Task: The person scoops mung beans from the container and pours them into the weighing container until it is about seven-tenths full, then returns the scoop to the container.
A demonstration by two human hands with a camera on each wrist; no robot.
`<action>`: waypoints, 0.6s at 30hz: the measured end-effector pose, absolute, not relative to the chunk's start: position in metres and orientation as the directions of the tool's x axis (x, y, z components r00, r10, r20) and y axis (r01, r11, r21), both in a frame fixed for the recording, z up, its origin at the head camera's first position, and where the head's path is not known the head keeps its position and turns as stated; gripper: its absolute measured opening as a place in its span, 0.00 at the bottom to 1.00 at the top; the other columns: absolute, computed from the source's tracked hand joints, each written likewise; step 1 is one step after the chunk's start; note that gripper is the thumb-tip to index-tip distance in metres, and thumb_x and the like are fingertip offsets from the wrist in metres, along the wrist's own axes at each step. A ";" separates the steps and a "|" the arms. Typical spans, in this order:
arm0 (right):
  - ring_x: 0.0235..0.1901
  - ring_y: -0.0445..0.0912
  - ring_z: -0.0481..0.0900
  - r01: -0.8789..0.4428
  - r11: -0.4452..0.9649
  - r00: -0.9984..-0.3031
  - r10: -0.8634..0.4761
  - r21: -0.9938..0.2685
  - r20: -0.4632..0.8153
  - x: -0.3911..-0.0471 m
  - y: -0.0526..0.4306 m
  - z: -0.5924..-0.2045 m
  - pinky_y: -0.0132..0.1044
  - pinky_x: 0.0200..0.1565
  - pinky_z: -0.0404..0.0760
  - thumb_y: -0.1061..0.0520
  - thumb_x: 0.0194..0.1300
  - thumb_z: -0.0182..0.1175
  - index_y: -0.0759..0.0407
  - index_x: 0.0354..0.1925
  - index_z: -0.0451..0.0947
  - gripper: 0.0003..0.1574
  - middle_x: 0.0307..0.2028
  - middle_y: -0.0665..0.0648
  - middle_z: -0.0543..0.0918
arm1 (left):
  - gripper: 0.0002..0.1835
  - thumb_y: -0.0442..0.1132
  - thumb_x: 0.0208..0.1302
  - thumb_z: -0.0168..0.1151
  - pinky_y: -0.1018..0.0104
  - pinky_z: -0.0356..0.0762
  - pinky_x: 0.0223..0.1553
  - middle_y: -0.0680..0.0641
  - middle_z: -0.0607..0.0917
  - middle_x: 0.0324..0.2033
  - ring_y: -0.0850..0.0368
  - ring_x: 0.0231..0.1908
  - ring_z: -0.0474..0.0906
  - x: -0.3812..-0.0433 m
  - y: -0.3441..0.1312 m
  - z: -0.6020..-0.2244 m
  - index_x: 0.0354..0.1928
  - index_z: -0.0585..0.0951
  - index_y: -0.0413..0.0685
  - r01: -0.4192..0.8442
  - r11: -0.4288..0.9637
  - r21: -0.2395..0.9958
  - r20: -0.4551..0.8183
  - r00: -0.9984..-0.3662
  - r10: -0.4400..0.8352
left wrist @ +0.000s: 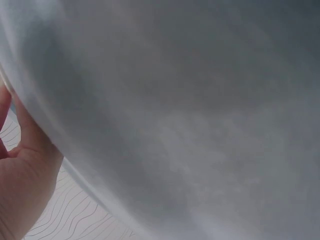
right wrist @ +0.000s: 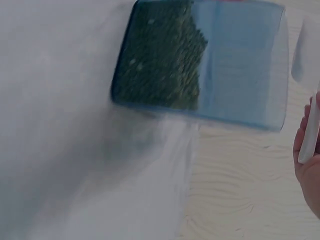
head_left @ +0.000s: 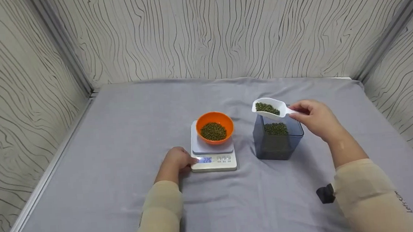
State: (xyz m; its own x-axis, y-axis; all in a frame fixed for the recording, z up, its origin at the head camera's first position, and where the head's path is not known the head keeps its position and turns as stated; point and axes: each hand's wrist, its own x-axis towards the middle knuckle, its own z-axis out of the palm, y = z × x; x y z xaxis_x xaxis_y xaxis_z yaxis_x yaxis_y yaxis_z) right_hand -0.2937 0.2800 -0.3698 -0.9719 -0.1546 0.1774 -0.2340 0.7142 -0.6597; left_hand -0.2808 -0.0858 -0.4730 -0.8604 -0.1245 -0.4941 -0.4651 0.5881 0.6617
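Left hand (head_left: 176,159) grips the scale (head_left: 213,149) by its left edge, bowl (head_left: 214,117) on top; right hand (head_left: 317,117) pinches the scoop (head_left: 282,109) above the tub (head_left: 278,148).

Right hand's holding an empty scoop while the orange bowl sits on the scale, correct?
No, the scoop isn't empty: the head view shows green beans in it. The right hand does hold it, and the bowl sits on the scale.

We've got a white scoop (head_left: 281,107) loaded with small green beans (head_left: 267,108) up by our tinted see-through bin (head_left: 276,150), itself partly full, plus an orange bowl (head_left: 214,116) of them on our lit-up white scale (head_left: 214,166).
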 end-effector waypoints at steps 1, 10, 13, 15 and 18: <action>0.37 0.39 0.73 -0.229 0.719 -0.973 -0.157 -0.656 0.168 -0.294 0.275 -0.367 0.23 0.35 0.70 0.55 0.61 0.60 0.65 0.44 0.77 0.17 0.42 0.62 0.78 | 0.13 0.42 0.49 0.71 0.66 0.68 0.28 0.49 0.76 0.23 0.56 0.27 0.70 -0.281 -0.086 -0.473 0.30 0.76 0.43 -0.468 0.588 0.659 -0.496 -0.859 -0.128; 0.43 0.51 0.75 -0.272 0.740 -0.962 -0.209 -0.615 0.174 -0.299 0.226 -0.360 0.40 0.45 0.73 0.61 0.60 0.60 0.67 0.43 0.77 0.13 0.43 0.64 0.77 | 0.14 0.42 0.49 0.70 0.66 0.68 0.28 0.48 0.76 0.24 0.56 0.27 0.71 -0.281 -0.086 -0.471 0.32 0.77 0.43 -0.485 0.580 0.655 -0.515 -0.848 -0.127; 0.43 0.53 0.75 -0.303 0.746 -0.953 -0.222 -0.593 0.207 -0.300 0.211 -0.364 0.44 0.47 0.73 0.63 0.58 0.61 0.67 0.41 0.78 0.12 0.42 0.64 0.78 | 0.14 0.41 0.49 0.70 0.66 0.69 0.27 0.48 0.77 0.24 0.56 0.27 0.71 -0.281 -0.086 -0.471 0.32 0.77 0.43 -0.483 0.578 0.658 -0.514 -0.849 -0.124; 0.43 0.54 0.75 -0.338 0.753 -0.940 -0.241 -0.564 0.242 -0.301 0.203 -0.367 0.46 0.47 0.73 0.64 0.57 0.61 0.67 0.39 0.79 0.10 0.40 0.64 0.79 | 0.13 0.41 0.49 0.70 0.66 0.69 0.27 0.48 0.77 0.24 0.56 0.27 0.71 -0.281 -0.086 -0.472 0.32 0.76 0.43 -0.481 0.572 0.664 -0.512 -0.850 -0.121; 0.41 0.56 0.74 -0.420 0.768 -0.902 -0.292 -0.483 0.319 -0.301 0.192 -0.371 0.47 0.47 0.70 0.66 0.53 0.63 0.68 0.36 0.79 0.10 0.36 0.64 0.79 | 0.13 0.41 0.49 0.70 0.66 0.69 0.27 0.48 0.77 0.25 0.55 0.27 0.71 -0.281 -0.086 -0.472 0.31 0.76 0.43 -0.476 0.569 0.671 -0.507 -0.854 -0.116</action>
State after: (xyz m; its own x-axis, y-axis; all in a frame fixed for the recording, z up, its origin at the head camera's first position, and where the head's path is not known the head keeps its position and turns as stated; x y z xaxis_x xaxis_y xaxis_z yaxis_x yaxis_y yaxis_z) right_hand -0.3012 0.1917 -0.3711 -0.9016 -0.2917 0.3194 -0.4197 0.7683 -0.4832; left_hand -0.2806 -0.0864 -0.4719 -0.8540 -0.1158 -0.5072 -0.4757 0.5688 0.6710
